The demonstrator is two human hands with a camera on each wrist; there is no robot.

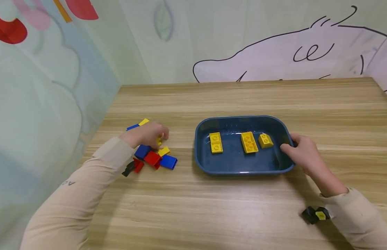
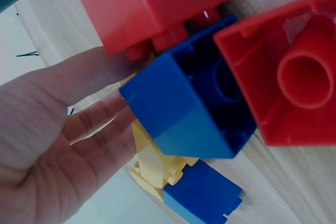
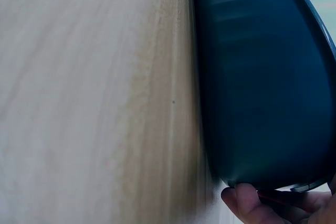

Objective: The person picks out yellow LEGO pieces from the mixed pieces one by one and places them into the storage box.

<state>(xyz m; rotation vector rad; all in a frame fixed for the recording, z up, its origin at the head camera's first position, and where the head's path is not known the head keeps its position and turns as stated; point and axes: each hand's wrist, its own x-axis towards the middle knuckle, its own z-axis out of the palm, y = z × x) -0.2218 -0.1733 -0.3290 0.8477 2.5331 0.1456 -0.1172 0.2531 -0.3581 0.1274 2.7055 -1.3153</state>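
My left hand (image 1: 145, 133) reaches down into a pile of toy building bricks at the left. Its thumb and fingers pinch a small yellow brick (image 1: 159, 141), mostly hidden behind a blue brick (image 2: 173, 108) in the left wrist view. Close by lie a red brick (image 1: 153, 159), another blue brick (image 1: 169, 161) and a yellow brick (image 1: 164, 151). My right hand (image 1: 304, 151) grips the right end of a dark blue tray (image 1: 232, 161), thumb over the rim and fingers outside. Inside the tray are yellow bricks (image 1: 249, 142), spaced apart.
A wooden table (image 1: 193, 208) carries everything, with printed walls at its back and left. Yellow and blue bricks (image 1: 133, 127) lie beyond my left hand. Black straps with small devices (image 1: 315, 215) show by both wrists.
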